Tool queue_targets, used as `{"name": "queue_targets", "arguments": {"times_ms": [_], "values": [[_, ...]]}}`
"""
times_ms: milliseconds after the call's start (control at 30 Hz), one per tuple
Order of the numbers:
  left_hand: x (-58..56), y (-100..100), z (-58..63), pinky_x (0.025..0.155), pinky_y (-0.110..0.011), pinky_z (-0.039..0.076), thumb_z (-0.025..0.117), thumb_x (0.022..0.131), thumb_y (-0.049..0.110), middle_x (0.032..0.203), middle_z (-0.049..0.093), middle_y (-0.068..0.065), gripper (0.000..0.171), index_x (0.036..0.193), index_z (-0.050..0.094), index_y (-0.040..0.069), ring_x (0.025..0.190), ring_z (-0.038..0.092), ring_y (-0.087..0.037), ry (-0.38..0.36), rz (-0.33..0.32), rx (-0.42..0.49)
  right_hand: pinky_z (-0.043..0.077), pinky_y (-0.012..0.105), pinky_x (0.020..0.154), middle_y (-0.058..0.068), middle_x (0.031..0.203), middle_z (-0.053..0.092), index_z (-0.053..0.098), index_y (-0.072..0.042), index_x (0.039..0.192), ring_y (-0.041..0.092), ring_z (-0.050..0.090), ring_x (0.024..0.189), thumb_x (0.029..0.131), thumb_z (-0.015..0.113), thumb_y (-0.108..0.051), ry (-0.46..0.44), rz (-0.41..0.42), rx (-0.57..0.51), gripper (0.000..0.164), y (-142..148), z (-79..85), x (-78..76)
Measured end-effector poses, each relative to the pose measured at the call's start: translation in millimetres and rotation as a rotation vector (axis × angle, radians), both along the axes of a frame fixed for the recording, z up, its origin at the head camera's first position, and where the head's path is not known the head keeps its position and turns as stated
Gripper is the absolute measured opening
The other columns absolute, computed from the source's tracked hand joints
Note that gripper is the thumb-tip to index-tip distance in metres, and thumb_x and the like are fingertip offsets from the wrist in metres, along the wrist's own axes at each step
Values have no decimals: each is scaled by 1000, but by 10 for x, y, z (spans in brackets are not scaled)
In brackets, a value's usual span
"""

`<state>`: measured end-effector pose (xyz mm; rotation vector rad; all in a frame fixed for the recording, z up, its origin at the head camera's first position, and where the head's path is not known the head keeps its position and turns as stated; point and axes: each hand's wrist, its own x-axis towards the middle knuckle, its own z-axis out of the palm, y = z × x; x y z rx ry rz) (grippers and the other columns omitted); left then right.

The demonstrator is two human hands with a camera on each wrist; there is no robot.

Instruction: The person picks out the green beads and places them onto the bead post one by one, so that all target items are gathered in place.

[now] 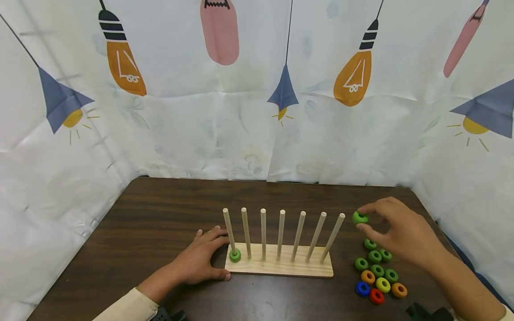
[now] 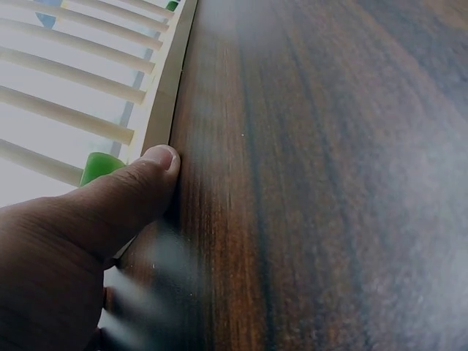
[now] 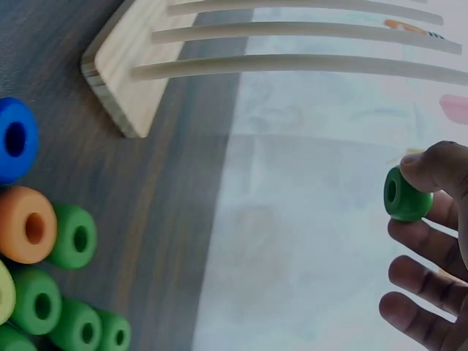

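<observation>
A pale wooden peg board (image 1: pixel 281 263) with a row of upright pegs stands on the table. Its leftmost peg carries one green ring (image 1: pixel 235 255) at the bottom. My left hand (image 1: pixel 201 258) grips the board's left end, the thumb against the front edge and the fingers towards the back. In the left wrist view, the thumb (image 2: pixel 139 183) lies on the base's edge beside that green ring. Off the right end of the board, my right hand (image 1: pixel 405 232) holds another green ring (image 3: pixel 407 195) in the air, pinched between thumb and fingertips, its hole visible.
Loose rings lie in a cluster at the right of the table: several green rings (image 1: pixel 377 270), two orange rings (image 1: pixel 399 290), a yellow ring (image 1: pixel 383 285), a blue ring (image 1: pixel 362 289) and a red ring (image 1: pixel 376 296). A printed white sheet (image 1: pixel 192 133) hangs behind the dark table (image 1: pixel 168 200).
</observation>
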<state>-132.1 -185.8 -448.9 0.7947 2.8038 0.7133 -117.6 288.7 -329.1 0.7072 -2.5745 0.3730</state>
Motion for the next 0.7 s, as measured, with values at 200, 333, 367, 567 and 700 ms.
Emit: {"name": "queue_targets", "arguments": {"times_ms": [200,333,367,567,700], "values": [[3,5,10,116,-73,13,85,77,59,157,42,-7,79,140,61,19,150,27,-40,-6,2,0,55,37,68,-13,102,68,73,-25,106,11,61,95,70,93,-16,27,20,-6,42,-31,149,16],[5,6,10,116,-73,13,84,77,59,157,42,-8,79,140,61,19,150,27,-40,-8,3,3,51,27,71,-14,102,68,73,-25,107,10,59,96,70,92,-16,41,35,-12,42,-54,220,16],[4,6,8,116,-73,13,84,77,59,157,42,-8,79,140,61,19,150,27,-40,-6,3,3,50,25,73,-14,103,68,73,-25,106,10,59,96,70,92,-15,45,42,-13,42,-60,234,12],[0,-2,-12,116,-72,13,84,77,61,157,42,-7,80,140,60,18,150,27,-40,4,3,2,46,19,78,-15,104,69,73,-23,105,8,60,98,67,92,-13,86,93,-32,43,-97,303,-20],[1,-2,-14,116,-72,12,84,77,61,157,42,-7,81,141,60,18,151,26,-40,0,2,8,47,20,78,-14,105,69,73,-24,106,9,60,97,67,92,-13,104,116,-40,45,-124,346,-15]]}}
